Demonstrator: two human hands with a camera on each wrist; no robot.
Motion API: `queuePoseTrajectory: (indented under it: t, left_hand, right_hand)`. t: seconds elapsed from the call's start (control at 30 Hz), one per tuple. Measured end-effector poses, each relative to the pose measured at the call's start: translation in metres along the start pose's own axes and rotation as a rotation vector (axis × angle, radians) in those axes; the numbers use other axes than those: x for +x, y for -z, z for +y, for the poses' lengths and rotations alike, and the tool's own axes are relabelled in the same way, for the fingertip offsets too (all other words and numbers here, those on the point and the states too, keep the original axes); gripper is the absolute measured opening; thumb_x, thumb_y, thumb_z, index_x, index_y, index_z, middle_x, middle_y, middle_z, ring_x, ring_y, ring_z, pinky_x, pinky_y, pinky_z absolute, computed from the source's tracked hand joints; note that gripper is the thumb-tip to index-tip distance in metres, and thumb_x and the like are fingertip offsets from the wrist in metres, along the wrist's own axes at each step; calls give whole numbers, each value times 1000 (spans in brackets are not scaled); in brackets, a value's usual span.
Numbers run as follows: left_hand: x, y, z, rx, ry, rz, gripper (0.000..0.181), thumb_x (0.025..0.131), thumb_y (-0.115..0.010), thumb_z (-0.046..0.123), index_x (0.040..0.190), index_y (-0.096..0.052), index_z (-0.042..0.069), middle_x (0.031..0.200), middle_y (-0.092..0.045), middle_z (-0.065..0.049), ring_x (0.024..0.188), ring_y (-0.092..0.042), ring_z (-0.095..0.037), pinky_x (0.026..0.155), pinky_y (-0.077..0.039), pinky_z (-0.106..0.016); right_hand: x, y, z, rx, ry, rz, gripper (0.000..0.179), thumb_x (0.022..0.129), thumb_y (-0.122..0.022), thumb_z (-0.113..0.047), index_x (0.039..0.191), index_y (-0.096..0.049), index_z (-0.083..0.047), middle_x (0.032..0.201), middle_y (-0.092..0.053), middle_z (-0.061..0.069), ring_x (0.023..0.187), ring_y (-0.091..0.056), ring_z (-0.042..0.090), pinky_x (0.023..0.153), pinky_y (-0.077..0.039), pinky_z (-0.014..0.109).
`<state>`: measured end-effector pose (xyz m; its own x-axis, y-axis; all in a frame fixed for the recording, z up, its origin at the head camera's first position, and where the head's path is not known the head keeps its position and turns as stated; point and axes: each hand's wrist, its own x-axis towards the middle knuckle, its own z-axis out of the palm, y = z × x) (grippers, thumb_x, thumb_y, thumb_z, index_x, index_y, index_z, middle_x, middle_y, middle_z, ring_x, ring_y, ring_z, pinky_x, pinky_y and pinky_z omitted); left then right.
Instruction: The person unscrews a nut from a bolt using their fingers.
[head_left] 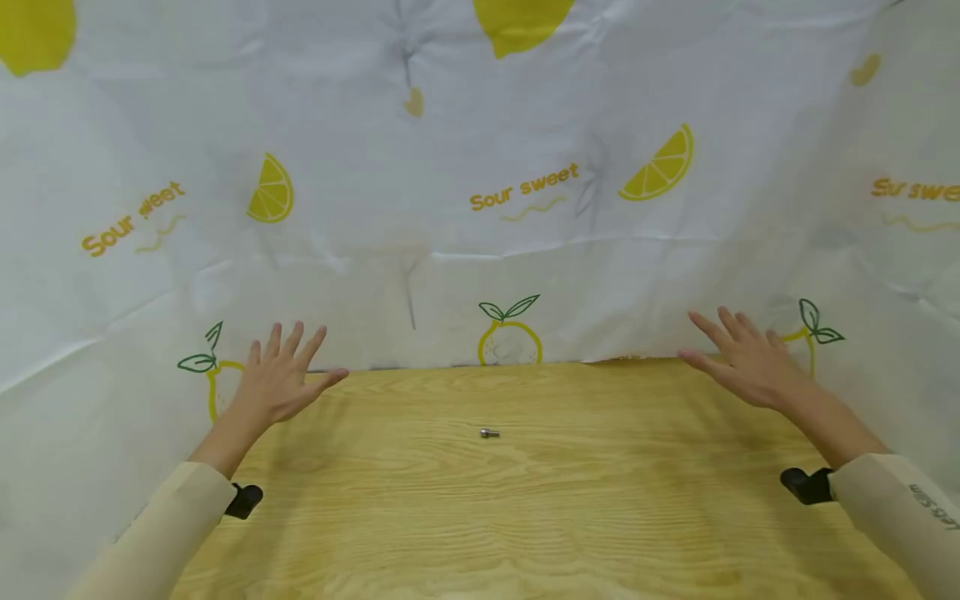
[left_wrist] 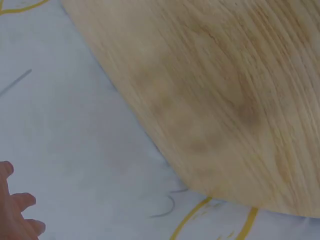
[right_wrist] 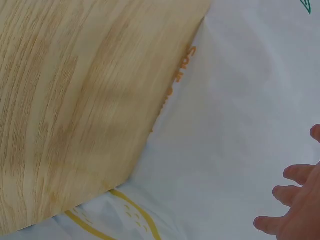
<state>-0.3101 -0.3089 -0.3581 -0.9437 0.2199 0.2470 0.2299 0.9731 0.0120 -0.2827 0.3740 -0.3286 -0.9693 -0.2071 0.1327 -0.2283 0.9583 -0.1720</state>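
The left hand was spread wide, fingers straight, above the far left of the wood-grain surface. The right hand was likewise spread wide at the far right. Between them, well apart from both and nearer the far edge, a small metal bolt lay on its side, head to the left. A lemon-print white sheet rose behind the surface.
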Motion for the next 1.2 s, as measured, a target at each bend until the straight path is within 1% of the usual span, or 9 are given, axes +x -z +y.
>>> queuePoseTrajectory:
  t: [0.17, 0.3, 0.43, 0.53, 0.63, 0.77, 0.87, 0.9, 1.2]
  left_hand:
    - [1, -2, 12, 13, -7, -4, 93, 98, -41, 76, 167, -20, 18, 169, -18, -29, 155, -7, -59, 120, -9, -79]
    - [1, -6, 22, 8, -2, -25, 93, 98, -40, 77, 167, -20, 17, 169, -19, -28, 154, -10, -59, 120, -12, -79]
    - [1, -13, 35, -50, -7, -41, 93, 99, -39, 76, 167, -21, 15, 169, -20, -29, 153, -15, -59, 118, -20, -78]
    - [0, -22, 47, -149, -20, -32, 90, 100, -43, 72, 166, -24, 13, 168, -23, -29, 152, -21, -58, 116, -28, -76]
    - [0, -31, 64, -255, -35, -18, 87, 101, -49, 67, 164, -30, 10, 166, -29, -28, 149, -32, -55, 112, -37, -74]
    - [0, -44, 88, -314, -69, 7, 79, 102, -55, 60, 160, -38, 9, 162, -38, -26, 142, -46, -51, 104, -48, -68]
    - [3, -51, 105, -332, -106, 28, 73, 102, -58, 55, 157, -44, 8, 158, -45, -25, 139, -51, -48, 102, -51, -66]
    - [4, -53, 109, -342, -117, 29, 71, 103, -58, 54, 156, -45, 8, 157, -47, -25, 139, -51, -47, 103, -51, -65]
    - [10, -69, 142, -423, -126, -28, 59, 102, -63, 47, 148, -56, 11, 149, -57, -15, 131, -60, -40, 102, -54, -60]
  right_hand:
    - [1, -1, -5, 26, 11, 0, 82, 106, -44, -58, 168, -9, -17, 165, -6, 41, 150, -6, 65, 108, -7, 88]
    - [2, -2, -10, 26, 29, -2, 81, 107, -44, -56, 168, -10, -14, 164, -8, 42, 148, -10, 66, 108, -12, 87]
    - [6, -5, -22, 27, 74, 11, 80, 107, -47, -53, 167, -15, -10, 163, -16, 42, 144, -23, 67, 105, -28, 84]
    - [7, -11, -32, 33, 113, 23, 81, 107, -51, -51, 166, -16, -8, 162, -23, 40, 137, -38, 65, 96, -44, 76]
    - [7, -17, -43, 37, 130, 13, 82, 106, -52, -53, 167, -16, -12, 161, -29, 36, 115, -62, 57, 79, -57, 62]
    - [7, -27, -60, 113, 161, 4, 78, 106, -54, -49, 165, -22, -9, 158, -34, 35, 109, -66, 51, 80, -57, 60]
    - [7, -37, -72, 166, 188, 14, 72, 106, -57, -43, 162, -29, -6, 154, -39, 35, 122, -60, 52, 91, -53, 66]
    - [8, -41, -75, 167, 194, 22, 71, 106, -57, -43, 160, -31, -6, 152, -42, 34, 122, -61, 50, 91, -53, 65]
    - [13, -67, -98, 250, 249, 49, 58, 104, -63, -30, 151, -45, -1, 148, -51, 27, 126, -59, 47, 92, -56, 62]
